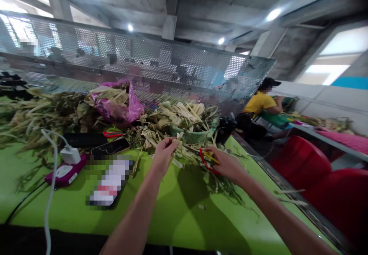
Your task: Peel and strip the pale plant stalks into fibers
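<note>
My left hand [163, 153] is closed in a pinch on a dry leaf strip at the near edge of a pile of dried plant leaves [184, 122] on the green table [184, 209]. My right hand [227, 165] is closed around red-handled scissors [207, 162], whose blades point into the same pile. A green basket [192, 135] sits among the leaves just behind both hands.
A pink plastic bag [117, 105] full of leaves lies at the back left. A phone [110, 147], a pink device with a white charger [67, 166] and cable lie at left. A perforated metal screen [143, 63] stands behind. A person in yellow [260, 103] sits at right, beside red chairs [316, 178].
</note>
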Available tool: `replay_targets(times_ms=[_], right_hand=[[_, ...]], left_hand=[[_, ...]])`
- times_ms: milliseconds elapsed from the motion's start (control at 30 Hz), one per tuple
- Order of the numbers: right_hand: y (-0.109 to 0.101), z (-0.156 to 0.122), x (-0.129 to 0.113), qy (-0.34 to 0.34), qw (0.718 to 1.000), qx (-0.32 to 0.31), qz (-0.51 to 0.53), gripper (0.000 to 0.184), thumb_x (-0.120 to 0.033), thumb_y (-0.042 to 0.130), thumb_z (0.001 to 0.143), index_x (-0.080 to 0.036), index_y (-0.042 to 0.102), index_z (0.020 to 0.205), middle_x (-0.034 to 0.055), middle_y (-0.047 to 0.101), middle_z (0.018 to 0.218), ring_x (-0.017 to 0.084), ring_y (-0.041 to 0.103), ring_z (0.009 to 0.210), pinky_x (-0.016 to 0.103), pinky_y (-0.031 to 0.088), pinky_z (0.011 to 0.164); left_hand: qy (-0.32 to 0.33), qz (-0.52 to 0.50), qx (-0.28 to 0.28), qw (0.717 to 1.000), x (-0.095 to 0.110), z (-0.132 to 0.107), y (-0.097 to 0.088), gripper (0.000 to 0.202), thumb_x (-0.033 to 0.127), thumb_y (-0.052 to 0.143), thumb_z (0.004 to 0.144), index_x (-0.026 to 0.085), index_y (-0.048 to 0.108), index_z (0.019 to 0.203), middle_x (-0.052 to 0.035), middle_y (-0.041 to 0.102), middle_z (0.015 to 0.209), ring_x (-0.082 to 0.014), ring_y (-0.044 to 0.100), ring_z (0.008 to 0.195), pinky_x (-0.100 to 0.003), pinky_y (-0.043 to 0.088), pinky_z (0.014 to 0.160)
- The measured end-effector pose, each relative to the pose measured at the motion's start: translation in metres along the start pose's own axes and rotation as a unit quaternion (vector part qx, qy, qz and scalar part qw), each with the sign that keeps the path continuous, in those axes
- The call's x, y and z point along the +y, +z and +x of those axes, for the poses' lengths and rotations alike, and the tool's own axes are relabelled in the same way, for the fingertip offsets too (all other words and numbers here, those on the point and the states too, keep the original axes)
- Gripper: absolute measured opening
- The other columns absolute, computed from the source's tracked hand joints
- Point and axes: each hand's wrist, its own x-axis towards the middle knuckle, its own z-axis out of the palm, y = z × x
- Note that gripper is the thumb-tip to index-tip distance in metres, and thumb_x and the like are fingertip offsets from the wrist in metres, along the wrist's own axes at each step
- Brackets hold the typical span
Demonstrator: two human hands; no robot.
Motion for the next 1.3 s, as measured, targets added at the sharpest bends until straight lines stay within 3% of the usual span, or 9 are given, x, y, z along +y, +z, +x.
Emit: replay_targets(times_ms=[67, 133, 267, 400, 500, 700, 1000, 1300], right_hand=[[-0.004, -0.007, 0.015, -0.011, 0.999, -0.022, 0.026, 0.066, -0.012, 0.050, 0.067, -0.030, 0.051, 0.130, 0.0050, 0.060, 0.128, 0.027, 0.059, 0.108, 0.032, 0.043, 0.082], [-0.006, -0.016, 0.029, -0.016, 0.996, -0.032, 0.085, 0.058, -0.014, 0.049, 0.069, -0.028, 0.055, 0.126, 0.0044, 0.058, 0.130, 0.027, 0.055, 0.115, 0.036, 0.042, 0.093], [-0.007, -0.033, 0.034, 0.006, 0.971, 0.000, 0.239, 0.054, -0.039, 0.060, 0.073, -0.023, 0.055, 0.125, 0.0093, 0.063, 0.122, 0.029, 0.061, 0.107, 0.035, 0.052, 0.081], [-0.017, -0.047, 0.012, 0.035, 0.947, 0.021, 0.320, 0.062, -0.053, 0.059, 0.075, -0.024, 0.050, 0.130, 0.0090, 0.061, 0.124, 0.027, 0.064, 0.099, 0.033, 0.055, 0.073], [-0.024, -0.052, -0.005, -0.031, 0.957, 0.003, 0.290, 0.058, -0.049, 0.057, 0.079, -0.024, 0.048, 0.131, 0.0087, 0.063, 0.120, 0.027, 0.061, 0.104, 0.035, 0.052, 0.085], [-0.019, -0.046, -0.020, -0.128, 0.975, -0.004, 0.180, 0.055, -0.041, 0.057, 0.080, -0.022, 0.044, 0.130, 0.0094, 0.064, 0.116, 0.025, 0.063, 0.098, 0.034, 0.053, 0.082], [-0.014, -0.043, -0.025, -0.141, 0.974, 0.041, 0.171, 0.050, -0.040, 0.058, 0.081, -0.024, 0.044, 0.127, 0.0112, 0.059, 0.122, 0.026, 0.060, 0.106, 0.038, 0.049, 0.089], [-0.012, -0.039, -0.030, -0.144, 0.973, 0.048, 0.174, 0.039, -0.041, 0.053, 0.085, -0.024, 0.047, 0.120, 0.0079, 0.064, 0.112, 0.023, 0.063, 0.098, 0.032, 0.051, 0.080]], left_hand=[[-0.002, -0.019, 0.002, 1.000, 0.000, 0.000, -0.001, 0.023, 0.030, 0.071, 0.067, 0.014, 0.067, 0.083, 0.0005, 0.061, 0.071, -0.0080, 0.051, 0.067, -0.020, 0.038, 0.066], [-0.006, -0.033, 0.005, 0.999, 0.000, 0.001, -0.001, 0.021, 0.029, 0.072, 0.066, 0.014, 0.068, 0.082, 0.0003, 0.061, 0.071, -0.0080, 0.051, 0.067, -0.020, 0.039, 0.066], [-0.010, -0.042, 0.001, 0.999, 0.000, 0.001, -0.002, 0.021, 0.029, 0.072, 0.066, 0.014, 0.068, 0.081, -0.0003, 0.061, 0.072, -0.0083, 0.051, 0.067, -0.020, 0.038, 0.066], [-0.009, -0.057, -0.001, 0.998, -0.003, 0.002, -0.002, 0.024, 0.030, 0.074, 0.064, 0.013, 0.068, 0.081, -0.0006, 0.060, 0.071, -0.0085, 0.050, 0.067, -0.020, 0.038, 0.066], [-0.017, -0.063, 0.010, 0.998, -0.004, 0.002, 0.000, 0.024, 0.030, 0.074, 0.062, 0.014, 0.068, 0.079, -0.0001, 0.060, 0.069, -0.0084, 0.049, 0.065, -0.020, 0.037, 0.065], [-0.019, -0.034, 0.015, 0.999, -0.001, 0.000, 0.002, 0.022, 0.028, 0.072, 0.061, 0.014, 0.068, 0.077, -0.0004, 0.059, 0.068, -0.0091, 0.048, 0.065, -0.021, 0.035, 0.064], [-0.038, -0.059, 0.016, 0.997, 0.002, -0.001, 0.005, 0.024, 0.029, 0.074, 0.059, 0.013, 0.067, 0.075, 0.0003, 0.057, 0.067, -0.0077, 0.046, 0.063, -0.019, 0.033, 0.059], [-0.064, -0.055, 0.009, 0.996, 0.007, -0.006, 0.005, 0.029, 0.034, 0.077, 0.058, 0.015, 0.067, 0.078, 0.0012, 0.057, 0.068, -0.0068, 0.046, 0.061, -0.018, 0.032, 0.056]])
